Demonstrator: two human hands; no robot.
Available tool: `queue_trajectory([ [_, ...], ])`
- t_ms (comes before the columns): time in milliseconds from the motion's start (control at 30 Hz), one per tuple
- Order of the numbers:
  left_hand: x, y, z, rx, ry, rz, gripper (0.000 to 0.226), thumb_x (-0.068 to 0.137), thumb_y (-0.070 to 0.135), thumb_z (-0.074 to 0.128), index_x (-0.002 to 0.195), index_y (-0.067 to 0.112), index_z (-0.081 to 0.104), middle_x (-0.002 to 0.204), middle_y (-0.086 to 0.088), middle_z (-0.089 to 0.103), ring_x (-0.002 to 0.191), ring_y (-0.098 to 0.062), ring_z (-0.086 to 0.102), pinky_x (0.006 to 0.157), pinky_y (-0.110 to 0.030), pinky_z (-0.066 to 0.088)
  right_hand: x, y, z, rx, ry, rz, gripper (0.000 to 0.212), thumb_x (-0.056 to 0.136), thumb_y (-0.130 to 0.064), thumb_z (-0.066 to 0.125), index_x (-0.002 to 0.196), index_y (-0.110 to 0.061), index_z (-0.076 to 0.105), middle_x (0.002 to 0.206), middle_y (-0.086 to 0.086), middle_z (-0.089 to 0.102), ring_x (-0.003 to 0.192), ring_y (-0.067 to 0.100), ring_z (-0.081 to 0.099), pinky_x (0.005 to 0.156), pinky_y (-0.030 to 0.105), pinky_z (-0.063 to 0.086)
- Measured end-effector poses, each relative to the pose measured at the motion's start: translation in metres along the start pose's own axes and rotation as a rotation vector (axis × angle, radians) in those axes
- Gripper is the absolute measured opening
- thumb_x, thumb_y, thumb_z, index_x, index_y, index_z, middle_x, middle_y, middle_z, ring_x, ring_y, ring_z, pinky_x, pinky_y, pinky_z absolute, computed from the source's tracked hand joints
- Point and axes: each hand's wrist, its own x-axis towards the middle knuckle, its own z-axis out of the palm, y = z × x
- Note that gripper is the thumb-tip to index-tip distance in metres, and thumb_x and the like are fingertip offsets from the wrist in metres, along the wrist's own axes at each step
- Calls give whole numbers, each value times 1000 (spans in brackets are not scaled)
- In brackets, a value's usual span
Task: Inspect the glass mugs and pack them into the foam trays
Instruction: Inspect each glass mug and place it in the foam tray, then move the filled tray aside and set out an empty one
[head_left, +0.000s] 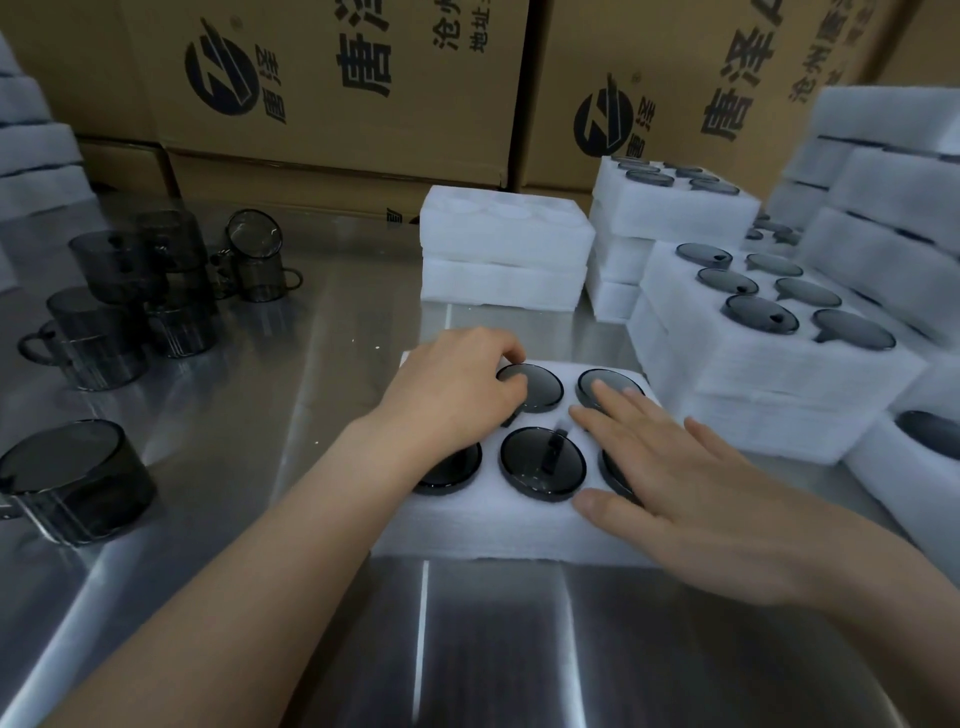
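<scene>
On the brushed steel surface (363, 649), directly before the person:

- One white foam tray (467, 535), its round pockets filled with smoke-grey glass mugs (543, 462) sunk level with the foam's top.
- Left hand (457, 384): fingers curled onto the rim of the rear mug (540, 389), gripping it in its pocket.
- Right hand (691, 483): fingers straight and spread, laid flat across the tray's right side, tips touching the corner mug (592, 382).
- Left of the tray, well apart: loose mugs (124, 275), some stacked, and one near mug (72, 478) closer in.
- Behind the tray: empty trays (504, 260), stacked.
- To the right: filled trays (769, 322) in piles.
- At the back: brown cartons (337, 156), printed in black with a round logo (223, 73) and large characters 唐泽 (363, 67). The smaller print is cut off or too blurred to read.
</scene>
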Motion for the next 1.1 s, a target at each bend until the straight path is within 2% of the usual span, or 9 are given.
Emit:
queue_trajectory([
  [200,-2,4,0,14,7,-5,26,91,29,54,115,29,64,73,15,49,100,-22,58,80,-33,47,3,-1,5,36,78,-26,82,76,-78,7,149,-47,-14,137,-38,-31,125,-15,-37,119,29,-7],
  [300,-5,-2,-7,-101,62,-70,34,91,29,57,125,30,60,119,5,63,113,-21,56,96,-38,47,12,11,14,181,113,-71,71,68,-86,6,133,-64,-11,128,-51,-32,120,-25,-38,112,18,-9],
  [433,-18,-19,-25,29,106,-254,53,89,48,56,136,28,43,136,-2,44,119,-26,50,82,-33,38,19,33,23,710,376,-45,61,73,-81,44,130,-66,31,147,-43,18,144,-10,13,121,27,14],
  [533,-28,-33,-40,217,-50,-488,71,81,77,41,112,15,52,116,-5,54,103,-30,58,78,-36,46,18,48,21,1126,586,211,32,60,-61,64,92,-58,69,111,-24,69,109,2,63,106,43,44],
  [633,-32,-37,-48,86,-287,-562,78,75,83,40,89,9,62,87,-7,69,78,-26,68,72,-37,59,20,46,17,1103,413,432,18,82,-50,63,69,-45,74,83,0,74,75,16,70,86,54,55],
  [800,-31,-37,-40,-184,-293,-556,58,83,67,54,88,10,66,78,-7,71,58,-19,68,41,-22,48,14,33,14,1105,287,417,30,80,-56,63,86,-30,77,85,-12,76,78,6,72,75,31,52],
  [900,-28,-41,-40,-291,-147,-564,59,81,64,60,92,6,64,87,-10,69,72,-24,68,50,-25,47,12,26,7,1178,298,411,34,86,-52,63,102,-22,67,95,0,75,89,17,72,84,39,55],
  [1000,-25,-43,-43,-402,11,-540,56,78,62,64,85,6,61,84,-8,66,72,-25,61,58,-27,41,8,18,-4,1269,364,349,50,73,-53,71,108,-22,55,88,0,75,75,14,73,59,32,57],
  [1100,-22,-49,-50,-631,115,-503,49,82,58,65,92,10,71,92,-6,73,85,-25,68,74,-30,50,4,9,-18,1470,365,245,65,60,-50,73,118,-21,61,98,1,76,87,22,74,63,36,60],
])
